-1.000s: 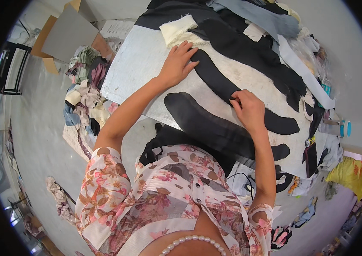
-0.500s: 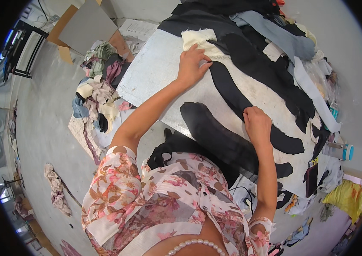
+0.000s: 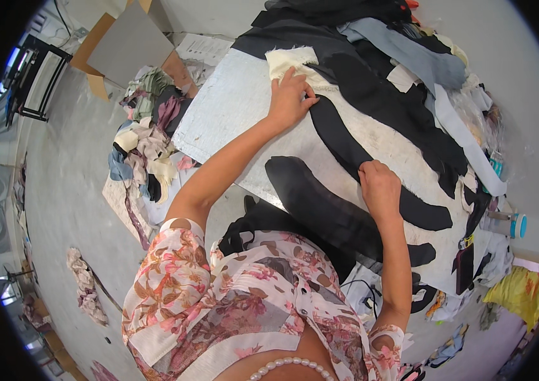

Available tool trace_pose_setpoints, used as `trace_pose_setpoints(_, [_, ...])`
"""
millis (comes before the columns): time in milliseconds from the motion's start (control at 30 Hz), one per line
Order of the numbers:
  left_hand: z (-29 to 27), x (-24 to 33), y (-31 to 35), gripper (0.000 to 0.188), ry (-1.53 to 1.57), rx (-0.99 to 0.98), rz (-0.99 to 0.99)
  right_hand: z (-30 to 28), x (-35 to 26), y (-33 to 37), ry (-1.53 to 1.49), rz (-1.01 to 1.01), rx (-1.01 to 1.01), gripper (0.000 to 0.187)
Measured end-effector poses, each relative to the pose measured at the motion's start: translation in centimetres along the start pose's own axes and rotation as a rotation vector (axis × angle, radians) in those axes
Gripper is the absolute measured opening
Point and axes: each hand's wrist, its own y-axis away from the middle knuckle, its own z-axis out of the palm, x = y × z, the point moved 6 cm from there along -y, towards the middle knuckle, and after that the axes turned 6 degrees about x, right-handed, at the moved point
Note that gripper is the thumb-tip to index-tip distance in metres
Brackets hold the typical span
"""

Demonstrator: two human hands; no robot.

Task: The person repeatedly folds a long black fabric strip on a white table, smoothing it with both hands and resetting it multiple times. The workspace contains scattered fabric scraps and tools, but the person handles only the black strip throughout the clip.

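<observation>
My left hand (image 3: 290,98) lies flat on the far end of a long black fabric strip (image 3: 346,143), next to a cream fabric piece (image 3: 287,60). My right hand (image 3: 380,187) is closed with its fingers pinching the same strip further along. The strip runs diagonally across a pale cloth on the silver-grey table (image 3: 231,120). A second, wider black fabric piece (image 3: 320,203) lies nearer to me, just left of my right hand.
More black, grey and white fabric pieces (image 3: 409,63) are piled at the table's far side. A heap of scraps (image 3: 149,136) lies on the floor to the left beside cardboard boxes (image 3: 123,44). A teal-capped bottle (image 3: 504,223) and yellow cloth (image 3: 523,292) sit at the right.
The view has shifted, so the table sits lower in the picture. Both hands keep their places on the black strip; the left hand has pressed slightly further along it.
</observation>
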Motion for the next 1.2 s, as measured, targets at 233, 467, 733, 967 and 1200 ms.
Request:
trace_pose_setpoints(233, [-0.1,0.2,-0.7,0.014,0.033,0.005,-0.006,0.0,-0.6,-0.2,0.023,-0.052,0.041,0.010])
trace_pose_setpoints(467, [-0.2,0.6,-0.8,0.016,-0.016,-0.011,0.023,0.7,-0.8,0.1,0.063,-0.093,0.010,0.009])
trace_pose_setpoints(733, [-1.0,5.6,2.5,0.047,0.000,-0.014,0.301,-3.8,1.4,1.2,-0.114,0.179,0.084,0.018])
trace_pose_setpoints(967, [0.6,9.8,7.1,0.055,0.048,-0.548,0.742,-5.5,6.5,5.8,-0.127,0.360,0.062,0.019])
trace_pose_setpoints(1200, [1.2,8.7,7.6,0.059,-0.051,-0.651,0.801,-5.7,9.2,8.8,-0.034,0.378,0.077,0.020])
